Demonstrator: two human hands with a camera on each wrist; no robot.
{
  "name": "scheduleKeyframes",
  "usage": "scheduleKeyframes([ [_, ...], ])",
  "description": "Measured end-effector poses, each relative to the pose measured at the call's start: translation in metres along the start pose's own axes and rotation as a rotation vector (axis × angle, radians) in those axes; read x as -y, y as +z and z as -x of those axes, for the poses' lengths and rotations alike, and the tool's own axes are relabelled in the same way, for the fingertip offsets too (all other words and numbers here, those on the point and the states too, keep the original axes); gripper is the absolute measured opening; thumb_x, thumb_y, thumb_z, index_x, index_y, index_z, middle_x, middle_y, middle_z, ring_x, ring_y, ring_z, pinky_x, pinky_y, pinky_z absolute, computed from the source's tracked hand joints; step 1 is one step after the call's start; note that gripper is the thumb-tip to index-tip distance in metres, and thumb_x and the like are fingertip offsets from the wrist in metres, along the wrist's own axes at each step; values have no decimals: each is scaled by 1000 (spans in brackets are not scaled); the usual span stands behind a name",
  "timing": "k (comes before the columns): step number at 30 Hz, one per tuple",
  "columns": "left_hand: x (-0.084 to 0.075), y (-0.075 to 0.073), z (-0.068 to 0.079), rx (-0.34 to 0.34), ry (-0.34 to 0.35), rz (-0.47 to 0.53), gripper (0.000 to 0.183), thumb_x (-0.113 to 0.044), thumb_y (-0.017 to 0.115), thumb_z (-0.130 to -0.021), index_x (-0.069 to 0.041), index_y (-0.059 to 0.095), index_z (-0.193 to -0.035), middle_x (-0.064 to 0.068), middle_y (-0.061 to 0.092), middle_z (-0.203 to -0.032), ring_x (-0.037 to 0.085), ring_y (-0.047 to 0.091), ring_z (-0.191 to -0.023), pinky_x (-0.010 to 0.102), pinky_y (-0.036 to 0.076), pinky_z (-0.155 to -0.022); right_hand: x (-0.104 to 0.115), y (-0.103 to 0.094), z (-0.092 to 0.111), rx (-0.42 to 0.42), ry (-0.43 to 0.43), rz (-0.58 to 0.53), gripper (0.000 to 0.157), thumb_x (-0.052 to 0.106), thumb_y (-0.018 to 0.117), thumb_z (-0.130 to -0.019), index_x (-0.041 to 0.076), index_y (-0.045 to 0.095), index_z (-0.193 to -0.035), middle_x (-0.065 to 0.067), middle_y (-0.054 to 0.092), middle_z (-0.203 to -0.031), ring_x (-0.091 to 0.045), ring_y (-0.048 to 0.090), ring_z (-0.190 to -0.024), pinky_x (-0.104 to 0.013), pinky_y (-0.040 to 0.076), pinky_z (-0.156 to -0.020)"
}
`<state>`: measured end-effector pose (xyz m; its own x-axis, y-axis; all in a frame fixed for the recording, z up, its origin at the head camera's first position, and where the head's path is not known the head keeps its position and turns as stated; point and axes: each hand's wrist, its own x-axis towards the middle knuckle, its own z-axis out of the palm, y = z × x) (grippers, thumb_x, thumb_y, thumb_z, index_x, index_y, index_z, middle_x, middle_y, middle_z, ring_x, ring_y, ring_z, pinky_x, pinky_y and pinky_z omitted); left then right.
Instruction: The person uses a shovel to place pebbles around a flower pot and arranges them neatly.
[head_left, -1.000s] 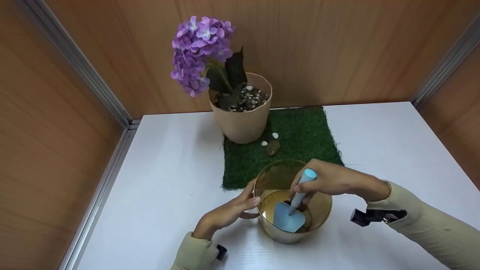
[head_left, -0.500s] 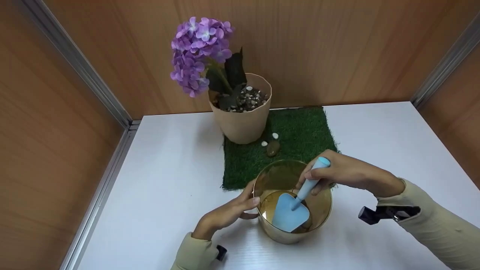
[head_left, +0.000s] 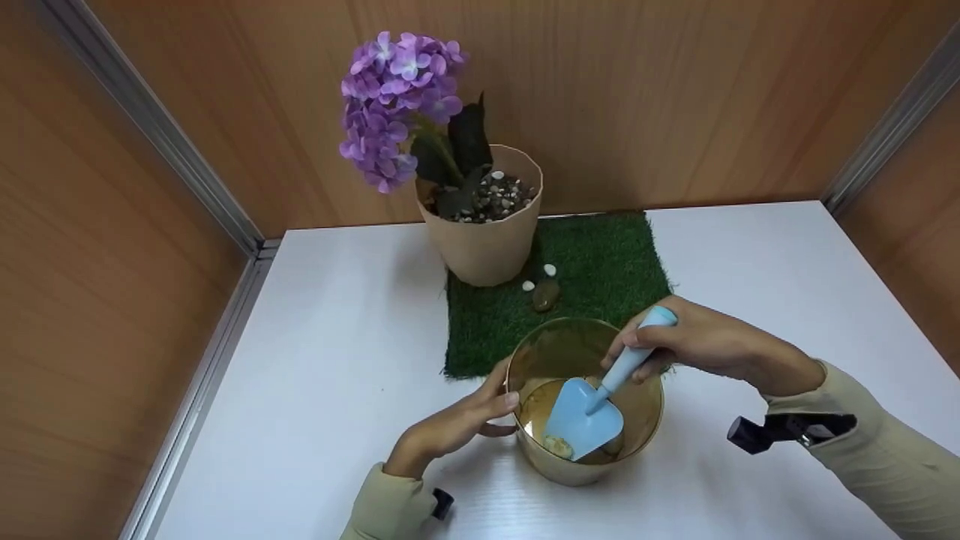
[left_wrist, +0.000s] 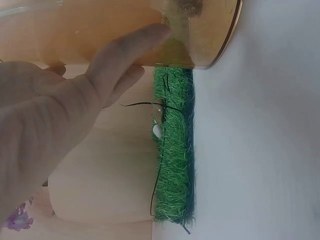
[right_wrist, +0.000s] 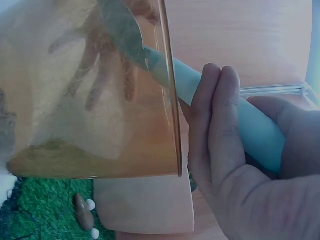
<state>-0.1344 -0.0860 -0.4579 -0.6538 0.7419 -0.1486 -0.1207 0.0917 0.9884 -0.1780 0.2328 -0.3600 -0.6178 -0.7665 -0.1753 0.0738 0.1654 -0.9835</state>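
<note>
My right hand (head_left: 694, 337) grips the handle of a light blue garden trowel (head_left: 589, 420), fingers and thumb wrapped around it. The trowel's blade tilts down inside a clear amber bucket (head_left: 525, 450), over its floor. By the blade's lower corner lies a pale yellowish stone (head_left: 557, 447); darker stones beneath are partly hidden by the blade. With thumb and spread fingers, my left hand (head_left: 457, 424) rests against the bucket's left side. In the right wrist view, the straight fingers of the left hand show through the amber wall (right_wrist: 145, 155).
Behind the bucket is a green turf mat (head_left: 607, 255), with a brown stone (head_left: 546, 295) and two white pebbles on it. A beige flowerpot (head_left: 484, 251) with a purple flower (head_left: 405, 105) stands at the back. Wooden panels (head_left: 675, 97) enclose the white table (head_left: 337, 322).
My right hand has moved up and to the right, and the trowel leans more to the right. The pale stone now shows by the blade. My left hand and the bucket stay put.
</note>
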Motion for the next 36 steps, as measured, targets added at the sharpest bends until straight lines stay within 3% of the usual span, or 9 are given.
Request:
scheduleKeyframes([
  [9, 0, 0, 0, 4, 9, 9, 61, -41, 35, -99, -36, -3, -148, 3, -2, -154, 29, 19, -137, 45, 43, -95, 4, -4, 5, -27, 2, -91, 30, 8, 44, -98, -15, 60, -108, -27, 61, -109, -22, 66, -84, -31, 55, -73],
  [18, 1, 0, -1, -4, 5, -9, 64, -46, 36, -98, -36, -2, -148, 2, -2, -154, 25, 20, -137, 44, 44, -94, 6, -14, 10, -54, -21, -111, 30, 9, 42, -99, -13, 59, -111, -26, 60, -112, -30, 62, -97, -33, 54, -79],
  [24, 0, -1, 0, -7, -7, 2, 59, -44, 34, -99, -39, 0, -147, -1, -2, -154, 22, 17, -137, 42, 44, -94, 15, -25, 16, -112, -33, -117, 32, 12, 43, -100, -12, 59, -112, -26, 59, -113, -26, 62, -97, -28, 53, -79],
  [29, 0, -1, 0, -10, -10, 9, 60, -43, 34, -99, -38, -1, -147, 0, -3, -154, 27, 15, -138, 41, 44, -94, 24, -36, 20, -157, -39, -127, 33, 13, 43, -100, -13, 58, -113, -28, 58, -115, -22, 63, -92, -27, 53, -79],
  [36, 0, 0, 1, -9, -1, 0, 60, -43, 35, -99, -39, 0, -147, 0, -2, -154, 30, 15, -138, 42, 44, -94, 28, -52, 22, -190, -71, -201, 32, 10, 43, -100, -16, 56, -115, -27, 58, -115, -28, 61, -102, -32, 50, -84],
])
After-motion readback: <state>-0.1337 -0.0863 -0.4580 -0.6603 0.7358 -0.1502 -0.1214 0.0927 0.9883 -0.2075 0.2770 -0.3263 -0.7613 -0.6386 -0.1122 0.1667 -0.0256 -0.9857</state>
